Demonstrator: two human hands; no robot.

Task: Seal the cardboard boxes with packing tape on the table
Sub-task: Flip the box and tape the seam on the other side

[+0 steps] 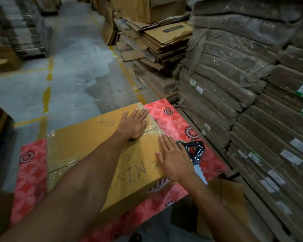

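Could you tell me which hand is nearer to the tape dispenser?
Right. The right hand lies flat on the box, beside the dispenser; the left hand rests flat farther up the box.

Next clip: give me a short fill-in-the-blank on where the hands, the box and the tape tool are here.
1. The left hand and the right hand both lie ____ on the cardboard box.
2. The tape dispenser lies off the box, beside the ____ hand.
3. The box rests on a ____ with a red flowered cover.
Missing words: flat; right; table.
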